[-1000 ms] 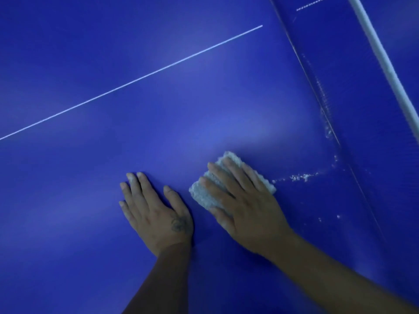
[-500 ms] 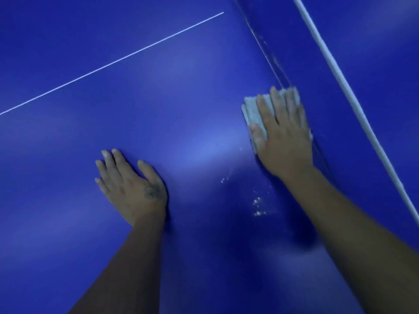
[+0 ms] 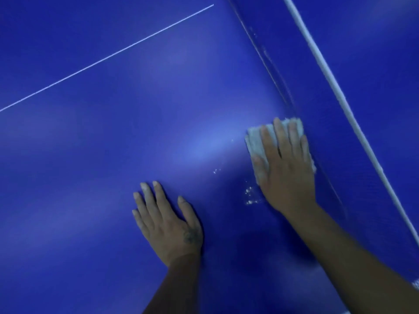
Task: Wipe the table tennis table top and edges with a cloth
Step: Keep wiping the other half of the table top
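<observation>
The blue table tennis table top fills the head view. My right hand lies flat on a folded white cloth and presses it onto the surface, right beside the seam at the base of the net. Most of the cloth is hidden under the palm and fingers. My left hand rests flat on the table with fingers spread, empty, below and left of the cloth. Small white crumbs lie between the two hands.
A thin white line runs diagonally across the table top. The net stands along the right, with its white top band running from the top edge down to the right edge. More blue table shows beyond the net.
My right hand slid the cloth from beside my left hand up to the net seam, then drew it back a little toward me. The left hand stayed planted. The camera shifted.
</observation>
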